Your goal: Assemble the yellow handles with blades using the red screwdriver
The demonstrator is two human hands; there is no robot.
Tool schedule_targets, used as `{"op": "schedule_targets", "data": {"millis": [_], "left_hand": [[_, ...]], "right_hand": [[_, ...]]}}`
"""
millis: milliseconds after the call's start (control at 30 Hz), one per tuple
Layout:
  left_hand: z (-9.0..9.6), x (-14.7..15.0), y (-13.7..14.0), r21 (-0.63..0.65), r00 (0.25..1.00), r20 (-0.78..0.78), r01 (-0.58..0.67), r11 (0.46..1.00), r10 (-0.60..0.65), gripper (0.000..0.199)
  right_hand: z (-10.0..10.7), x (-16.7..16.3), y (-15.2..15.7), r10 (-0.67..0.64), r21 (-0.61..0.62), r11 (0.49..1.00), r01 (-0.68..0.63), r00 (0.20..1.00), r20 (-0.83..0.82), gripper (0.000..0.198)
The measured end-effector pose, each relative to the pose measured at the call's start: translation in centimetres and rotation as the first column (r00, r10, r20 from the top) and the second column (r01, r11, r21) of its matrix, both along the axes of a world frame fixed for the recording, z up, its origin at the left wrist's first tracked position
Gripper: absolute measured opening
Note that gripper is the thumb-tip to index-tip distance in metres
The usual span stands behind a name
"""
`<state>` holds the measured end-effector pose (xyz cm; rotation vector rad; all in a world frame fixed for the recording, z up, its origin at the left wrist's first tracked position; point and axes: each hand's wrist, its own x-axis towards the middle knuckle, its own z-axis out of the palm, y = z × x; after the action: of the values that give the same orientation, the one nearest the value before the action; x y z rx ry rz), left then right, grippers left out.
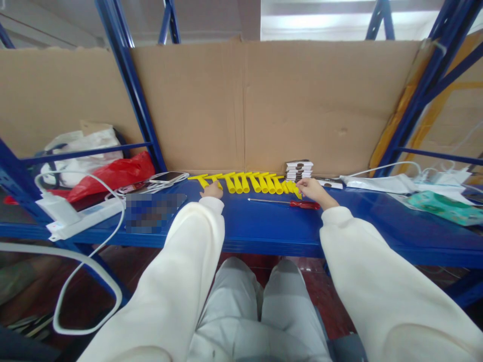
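Note:
A row of yellow T-shaped pieces with tubular stems (245, 182) lies on the blue shelf, against the cardboard. At the row's left end, my left hand (212, 190) is closed around the stem of a yellow T-shaped piece (203, 181); its fingers are partly hidden. My right hand (312, 189) is pinched at the right end, its fingertips at a small yellow piece (298, 193). Other small yellow pieces (289, 187) lie just left of these fingertips. Below the right hand, a screwdriver with a red handle (305, 204) points its shaft leftward.
Behind my right hand stands a stack of small white boxes (299, 170). A phone (168, 177) and a white power strip (88, 217) are on the left, beside a red bag (113, 176). A white packet (379, 183) and a green packet (447, 207) lie right. Cardboard (283, 100) closes the back.

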<state>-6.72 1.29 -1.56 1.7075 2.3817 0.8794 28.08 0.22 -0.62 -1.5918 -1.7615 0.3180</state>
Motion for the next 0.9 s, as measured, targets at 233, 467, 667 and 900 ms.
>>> {"op": "schedule_targets", "data": {"millis": [233, 467, 667, 900], "left_hand": [[0.4, 0.1, 0.1, -0.025, 0.996, 0.09, 0.0, 1.0, 0.002, 0.057], [0.9, 0.4, 0.0, -0.041, 0.99, 0.136, -0.033, 0.999, 0.038, 0.059], [1.6, 0.7, -0.8, -0.09, 0.992, 0.107, -0.054, 0.994, 0.063, 0.056], [2.1, 1.1, -2.1, -0.053, 0.992, 0.035, -0.119, 0.992, 0.121, 0.052]], "right_hand": [[0.0, 0.0, -0.1, -0.006, -0.01, 1.0, 0.006, 1.0, 0.029, 0.018], [0.0, 0.0, -0.1, 0.001, -0.009, 1.0, -0.001, 0.999, 0.046, 0.02], [0.0, 0.0, -0.1, 0.004, -0.025, 1.0, -0.003, 0.999, 0.041, 0.02], [0.3, -0.4, -0.5, -0.009, -0.047, 0.999, 0.009, 1.0, 0.008, 0.02]]}}
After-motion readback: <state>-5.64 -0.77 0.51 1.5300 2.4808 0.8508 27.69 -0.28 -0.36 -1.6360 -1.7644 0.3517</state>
